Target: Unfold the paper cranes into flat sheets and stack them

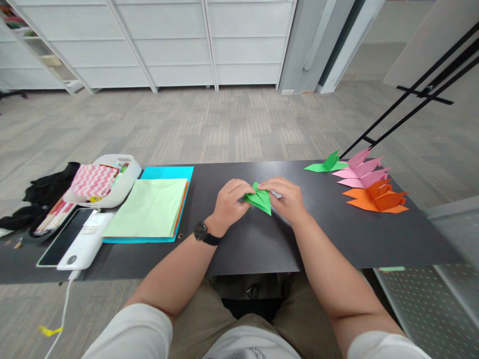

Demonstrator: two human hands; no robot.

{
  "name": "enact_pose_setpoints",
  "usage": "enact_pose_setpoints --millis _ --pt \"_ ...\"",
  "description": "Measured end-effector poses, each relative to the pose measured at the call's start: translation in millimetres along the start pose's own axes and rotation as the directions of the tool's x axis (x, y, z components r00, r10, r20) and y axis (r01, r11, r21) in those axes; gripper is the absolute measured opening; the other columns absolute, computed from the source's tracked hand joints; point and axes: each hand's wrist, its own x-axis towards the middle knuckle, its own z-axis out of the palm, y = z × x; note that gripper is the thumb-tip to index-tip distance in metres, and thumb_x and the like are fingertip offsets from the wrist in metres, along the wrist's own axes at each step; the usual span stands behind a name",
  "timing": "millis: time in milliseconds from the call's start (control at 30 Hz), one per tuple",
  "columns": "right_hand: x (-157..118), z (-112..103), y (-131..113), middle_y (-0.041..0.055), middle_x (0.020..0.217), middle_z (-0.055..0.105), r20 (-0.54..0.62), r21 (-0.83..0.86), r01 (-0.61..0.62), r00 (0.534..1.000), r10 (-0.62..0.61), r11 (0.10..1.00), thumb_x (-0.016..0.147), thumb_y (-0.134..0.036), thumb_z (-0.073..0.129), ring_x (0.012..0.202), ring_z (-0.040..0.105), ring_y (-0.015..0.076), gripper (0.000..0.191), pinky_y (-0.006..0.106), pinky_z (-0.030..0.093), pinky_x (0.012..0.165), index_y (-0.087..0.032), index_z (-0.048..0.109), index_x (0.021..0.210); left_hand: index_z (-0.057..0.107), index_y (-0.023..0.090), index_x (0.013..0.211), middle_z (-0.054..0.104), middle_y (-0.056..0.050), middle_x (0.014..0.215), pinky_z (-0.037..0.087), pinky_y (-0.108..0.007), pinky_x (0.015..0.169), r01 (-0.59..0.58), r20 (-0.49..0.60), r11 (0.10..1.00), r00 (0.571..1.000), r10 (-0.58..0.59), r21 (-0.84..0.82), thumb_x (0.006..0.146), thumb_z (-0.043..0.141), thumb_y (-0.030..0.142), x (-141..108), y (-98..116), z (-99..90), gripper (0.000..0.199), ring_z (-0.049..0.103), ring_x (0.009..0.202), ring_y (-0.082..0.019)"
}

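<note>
Left hand (232,202), right hand (287,199) pinching green folded paper (261,201) between them; firm, even fingertip pressure should give crisp creases

Both hands (232,203) on green paper (259,199)

My bare left hand (232,202) and bare right hand (285,198) face each other, fingers curled, thumbs and fingertips pinched nearly together between them. Behind my left fingers, the wrist wears a black square-faced watch (201,230). From behind my fingers, both bare forearms spread back and outward to short white fabric sleeves (135,329).
</note>
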Motion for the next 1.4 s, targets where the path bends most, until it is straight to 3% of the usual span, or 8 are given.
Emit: enact_pose_setpoints --millis 300,467,933,1133,1267,1333,1400 --pt "-1.9 1.8 -0.5 0.0031 0.101 0.084 -0.036 0.001 0.037 0.999 -0.036 0.999 0.097 -0.016 0.061 0.095 0.080 0.0240 0.025 0.046 0.064 0.090 -0.031 0.080 0.104 0.070 0.025 0.101 0.077 -0.003 0.096 0.059 -0.036 0.086 -0.012 -0.048 1.000 0.999 0.012 0.003 0.089 0.070 0.010 0.9 1.1 0.2 0.019 0.072 0.092 -0.020" --pt "-2.4 2.3 -1.2 0.0044 0.101 0.084 -0.064 0.012 0.082 0.995 -0.081 0.997 0.097 -0.012 0.059 0.096 0.080 0.0236 0.028 0.045 0.063 0.090 -0.030 0.078 0.107 0.071 0.025 0.099 0.076 -0.003 0.095 0.058 -0.034 0.085 -0.047 -0.039 0.998 0.998 0.046 -0.032 0.089 0.071 0.007 2.5 2.9 -0.9 0.021 0.070 0.090 -0.019" --pt "-2.1 4.3 -0.3 0.0036 0.103 0.083 -0.038 -0.018 0.117 0.992 -0.118 0.993 0.094 -0.009 0.062 0.096 0.079 0.0217 0.028 0.041 0.063 0.091 -0.029 0.076 0.107 0.070 0.023 0.101 0.075 -0.005 0.097 0.057 -0.035 0.086 0.008 0.007 0.999 1.000 -0.007 -0.052 0.092 0.074 0.016 0.3 0.2 0.0 0.012 0.070 0.092 -0.020" --pt "-0.5 1.9 -1.6 0.0048 0.118 0.081 0.007 0.067 0.033 0.999 -0.033 0.997 0.090 -0.008 0.063 0.110 0.078 0.0224 0.030 0.042 0.062 0.099 -0.029 0.075 0.107 0.071 0.023 0.108 0.074 -0.006 0.099 0.055 -0.035 0.086 0.012 0.059 0.998 0.998 -0.009 -0.056 0.092 0.071 0.016 1.4 -0.4 -1.0 0.018 0.069 0.093 -0.021" --pt "-2.7 2.1 2.3 0.0061 0.133 0.078 0.101 0.220 -0.116 0.990 0.095 0.969 0.086 -0.008 0.065 0.126 0.074 0.0236 0.051 0.047 0.056 0.113 -0.031 0.068 0.132 0.073 0.022 0.107 0.073 -0.006 0.098 0.055 -0.034 0.086 -0.030 0.061 0.999 0.998 0.033 -0.043 0.093 0.070 0.016 2.7 1.3 -0.9 0.016 0.068 0.092 -0.020" --pt "-4.1 1.9 4.6 0.0061 0.130 0.079 0.176 0.298 -0.207 0.971 0.159 0.932 0.088 -0.012 0.066 0.125 0.075 0.0232 0.057 0.047 0.056 0.115 -0.031 0.063 0.141 0.075 0.022 0.105 0.073 -0.006 0.097 0.055 -0.033 0.085 -0.026 0.065 0.998 0.997 0.030 -0.056 0.093 0.070 0.017 3.3 2.1 -0.7 0.014 0.068 0.090 -0.019" --pt "-4.5 1.5 6.4 0.0059 0.124 0.080 0.214 0.329 -0.279 0.953 0.216 0.902 0.089 -0.018 0.070 0.117 0.077 0.0227 0.050 0.046 0.057 0.112 -0.030 0.067 0.138 0.076 0.022 0.104 0.073 -0.005 0.096 0.055 -0.032 0.082 0.012 0.068 0.995 0.998 -0.005 -0.099 0.094 0.071 0.019 4.0 2.7 -0.7 0.012 0.069 0.089 -0.018"
